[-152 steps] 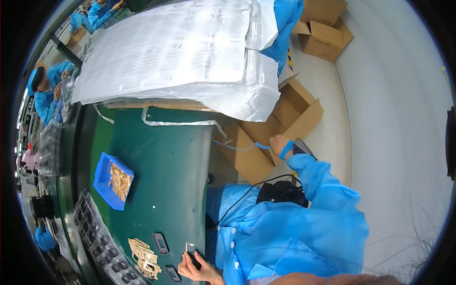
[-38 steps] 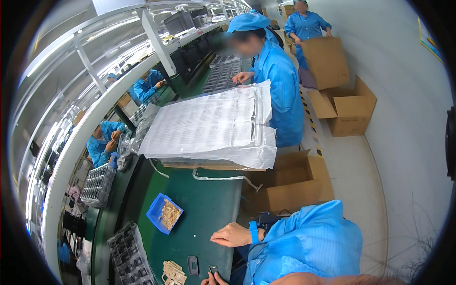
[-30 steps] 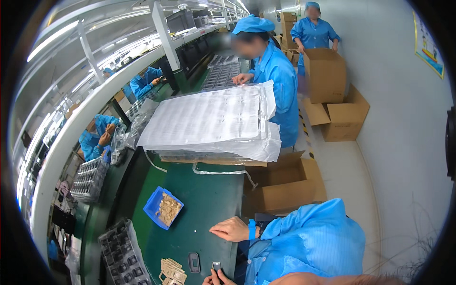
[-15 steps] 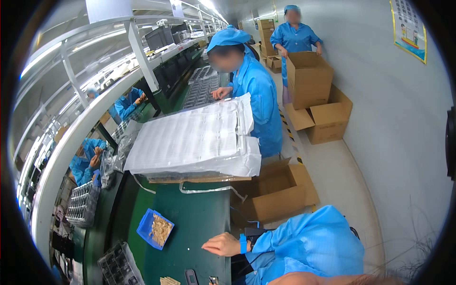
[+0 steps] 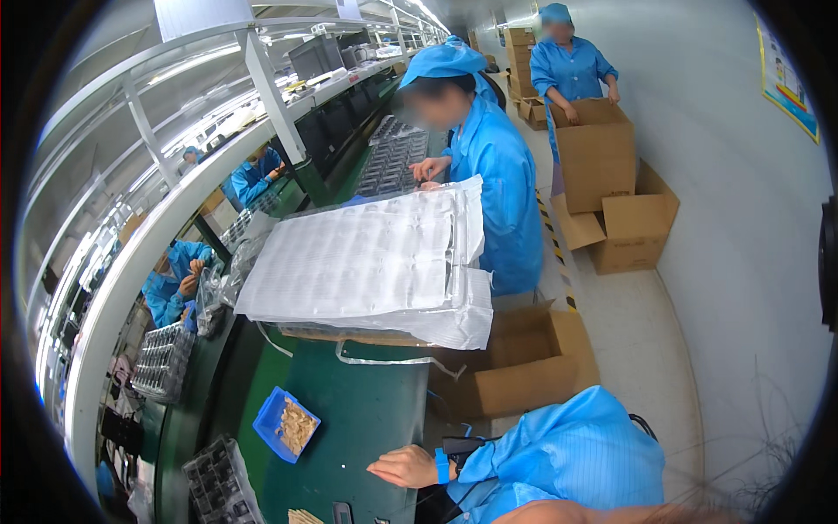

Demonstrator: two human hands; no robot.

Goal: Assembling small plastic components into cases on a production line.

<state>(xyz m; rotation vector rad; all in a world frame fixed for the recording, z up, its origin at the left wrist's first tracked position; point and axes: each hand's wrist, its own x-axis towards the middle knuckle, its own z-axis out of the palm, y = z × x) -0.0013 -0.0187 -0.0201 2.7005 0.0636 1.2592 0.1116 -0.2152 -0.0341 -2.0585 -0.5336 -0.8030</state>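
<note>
My right hand [image 5: 403, 465] lies flat on the green table [image 5: 367, 410], palm down, with loosely spread fingers and nothing in it. A blue band circles its wrist, and a blue sleeve runs back to the lower right. My left hand is out of view below the frame. Left of the hand stands a small blue bin [image 5: 286, 425] of tan parts. A small dark flat piece [image 5: 342, 513] and some tan pieces [image 5: 304, 517] lie at the bottom edge.
A bagged stack of white blister trays [image 5: 375, 262] fills the table ahead. Black compartment trays [image 5: 218, 480] sit at the lower left, and open cardboard boxes [image 5: 524, 367] stand on the floor to the right. A co-worker in blue [image 5: 497, 175] works beyond the stack; another [image 5: 567, 70] handles a box [image 5: 594, 148].
The view has tilted up along the line. My left hand, earlier at the bottom edge with a small piece, has dropped out of view. The right hand stays resting on the table.
</note>
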